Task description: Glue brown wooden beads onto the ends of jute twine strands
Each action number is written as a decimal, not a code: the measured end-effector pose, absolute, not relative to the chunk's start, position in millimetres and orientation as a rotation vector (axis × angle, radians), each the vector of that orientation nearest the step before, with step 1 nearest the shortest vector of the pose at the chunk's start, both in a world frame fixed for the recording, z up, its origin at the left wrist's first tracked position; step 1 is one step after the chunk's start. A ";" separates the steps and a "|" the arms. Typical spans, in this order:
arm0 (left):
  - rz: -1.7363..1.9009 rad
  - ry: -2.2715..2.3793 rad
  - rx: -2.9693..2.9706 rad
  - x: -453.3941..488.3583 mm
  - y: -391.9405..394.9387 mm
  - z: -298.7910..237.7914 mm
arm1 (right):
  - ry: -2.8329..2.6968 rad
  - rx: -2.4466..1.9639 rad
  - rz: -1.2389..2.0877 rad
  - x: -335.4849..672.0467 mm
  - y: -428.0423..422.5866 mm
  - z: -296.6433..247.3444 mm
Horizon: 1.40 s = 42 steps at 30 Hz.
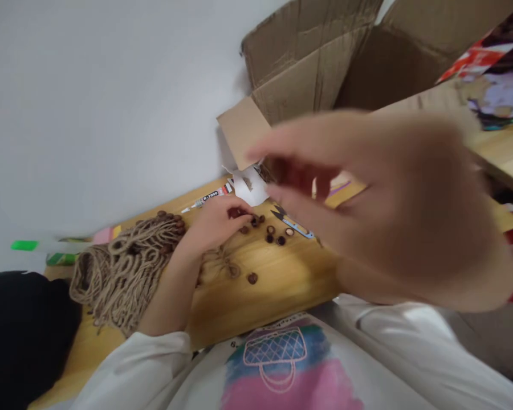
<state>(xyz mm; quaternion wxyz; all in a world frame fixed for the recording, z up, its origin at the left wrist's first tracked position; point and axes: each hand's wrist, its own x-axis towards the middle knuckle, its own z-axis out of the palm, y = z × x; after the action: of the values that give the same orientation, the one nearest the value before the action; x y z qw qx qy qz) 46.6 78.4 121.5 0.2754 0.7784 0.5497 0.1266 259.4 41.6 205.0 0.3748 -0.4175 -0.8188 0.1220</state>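
My left hand (216, 223) rests on the wooden table (277, 285), its fingertips closed on a small brown wooden bead among several loose beads (276, 234). A bundle of tan jute twine (126, 265) with beads on it lies under and beside that forearm. My right hand (393, 210) is raised close to the camera and blurred, thumb and forefinger pinched on something dark that I cannot make out.
An open cardboard box (325, 68) stands at the table's far edge against a white wall. A glue tube (207, 198), a white paper scrap (250, 185) and small thread snips (293, 223) lie by the beads. A black object (21, 330) sits at lower left.
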 end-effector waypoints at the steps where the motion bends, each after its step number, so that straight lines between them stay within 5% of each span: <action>1: 0.401 1.493 2.013 35.5 68.0 123.7 | -2.277 -0.982 0.283 257.3 39.3 195.2; 5: 0.528 1.628 1.668 7.6 21.0 117.8 | -2.860 -1.216 0.585 258.8 34.5 132.5; 9: 0.637 1.542 1.305 10.5 -13.2 103.1 | -2.521 -1.687 0.718 257.4 41.2 70.1; 17: 0.832 1.427 1.299 25.9 -45.1 95.0 | -2.028 -1.523 0.874 261.5 19.6 45.2; 24: 1.042 1.233 1.227 41.5 -82.6 87.3 | -1.703 -0.824 1.431 230.8 -70.2 61.1; 42: 1.143 0.956 0.769 43.8 -141.6 67.8 | -1.714 -0.781 0.952 214.0 -124.0 46.5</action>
<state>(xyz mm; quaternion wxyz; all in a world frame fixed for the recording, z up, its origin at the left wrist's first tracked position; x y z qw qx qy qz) 43.8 -141.6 67.8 0.6687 0.3409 0.4239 0.5069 214.0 -124.0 46.5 0.4928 -0.3219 -0.7067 0.3926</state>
